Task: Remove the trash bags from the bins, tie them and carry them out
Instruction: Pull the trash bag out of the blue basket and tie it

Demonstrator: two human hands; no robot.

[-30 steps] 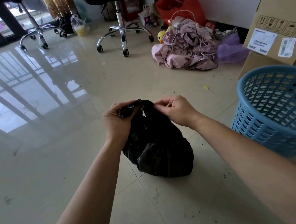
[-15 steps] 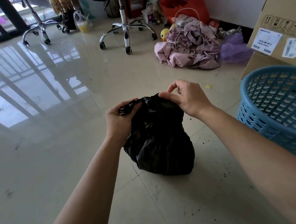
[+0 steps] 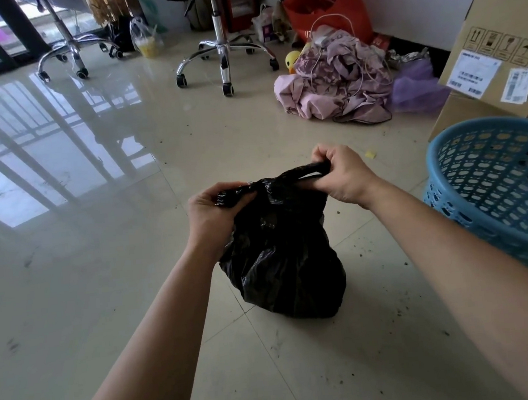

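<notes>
A full black trash bag (image 3: 281, 262) stands on the tiled floor in front of me. My left hand (image 3: 214, 212) grips one twisted end of the bag's top at the left. My right hand (image 3: 342, 173) grips the other twisted end, stretched to the right. The two ends cross at the bag's neck between my hands. A blue perforated plastic bin (image 3: 497, 190) stands to the right of the bag with no liner visible in it.
A cardboard box (image 3: 500, 57) sits behind the bin. A pile of pink cloth (image 3: 335, 86) and a red bag (image 3: 324, 3) lie by the far wall. Two office chairs on wheels (image 3: 222, 52) stand at the back. Dirt specks dot the floor.
My right hand has moved to the right and taken a firm grip on the bag's second end, pulling it taut away from my left hand. The bag stays on the floor.
</notes>
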